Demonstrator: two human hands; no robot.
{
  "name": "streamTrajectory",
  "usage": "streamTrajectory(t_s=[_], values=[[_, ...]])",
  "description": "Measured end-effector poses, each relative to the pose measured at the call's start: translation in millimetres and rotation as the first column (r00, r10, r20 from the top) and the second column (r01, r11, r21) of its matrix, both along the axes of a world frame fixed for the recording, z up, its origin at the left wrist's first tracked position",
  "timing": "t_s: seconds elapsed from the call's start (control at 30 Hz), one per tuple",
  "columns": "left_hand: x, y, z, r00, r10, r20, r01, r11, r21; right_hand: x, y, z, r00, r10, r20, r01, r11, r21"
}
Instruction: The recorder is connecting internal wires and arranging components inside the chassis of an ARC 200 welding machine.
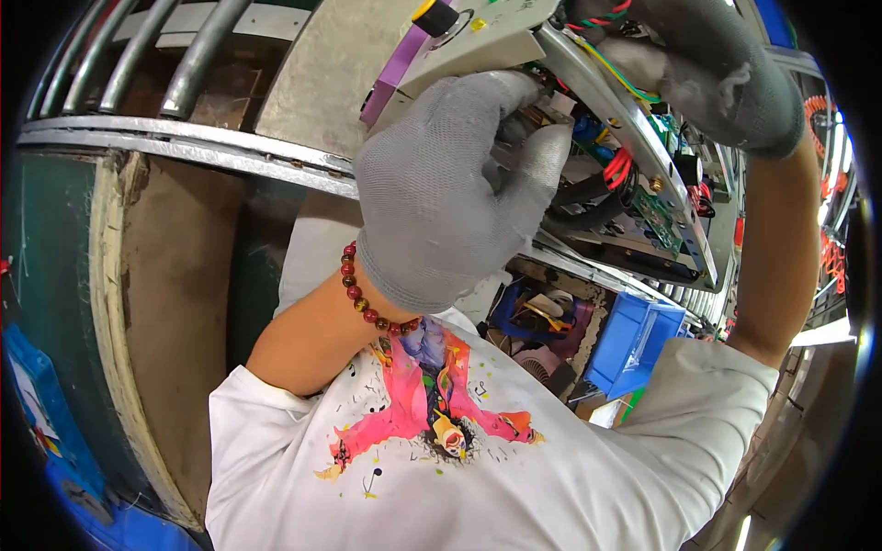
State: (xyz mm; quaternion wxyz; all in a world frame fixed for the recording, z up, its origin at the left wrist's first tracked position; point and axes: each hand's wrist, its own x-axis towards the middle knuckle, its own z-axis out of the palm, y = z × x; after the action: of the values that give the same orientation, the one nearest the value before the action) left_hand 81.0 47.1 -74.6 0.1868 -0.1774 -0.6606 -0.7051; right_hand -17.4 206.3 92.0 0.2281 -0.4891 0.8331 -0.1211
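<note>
Had the left gloved hand [441, 184] bent into the open side of the electronics chassis [634, 127], with thumb and forefinger curled toward each other; could not tell whether closed on a component or merely framing one. Held the right gloved hand [717, 64] higher and farther right, with fingers bent in beside the yellow-green wire [617, 73]; could not make out anything in that grip, nor tell whether closed.

Found the chassis just beyond the left hand, above the near edge rail [230, 147] of the roller conveyor [197, 64]. Saw its long metal side slanting from the front panel [464, 50], with the black-and-yellow knob [435, 16], down to the right corner closest to that rail. Had the left hand just beneath the panel's lower edge, the right across the long side from it. Saw the red wires [619, 168] inside the chassis, just right of the left thumb and below the right hand: nearer the left.
</note>
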Motion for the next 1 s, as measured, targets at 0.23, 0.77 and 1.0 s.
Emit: streamTrajectory(t_s=[0.23, 0.77, 1.0], values=[[-2.4, 4.6, 5.4, 0.995, 0.092, -0.040, -0.094, 0.995, -0.044, 12.8, 7.0, -5.2, 0.996, -0.050, -0.069, 0.040, 0.990, -0.135], [-7.3, -6.5, -18.3, 0.915, 0.142, -0.379, -0.218, 0.962, -0.164, 58.8, -21.9, -11.7, 0.865, -0.501, 0.015, 0.495, 0.849, -0.186], [-19.5, -4.2, -24.2, 0.843, 0.129, -0.522, -0.227, 0.966, -0.128, 76.7, 6.7, -32.8, 0.821, -0.557, -0.123, 0.538, 0.828, -0.158]])
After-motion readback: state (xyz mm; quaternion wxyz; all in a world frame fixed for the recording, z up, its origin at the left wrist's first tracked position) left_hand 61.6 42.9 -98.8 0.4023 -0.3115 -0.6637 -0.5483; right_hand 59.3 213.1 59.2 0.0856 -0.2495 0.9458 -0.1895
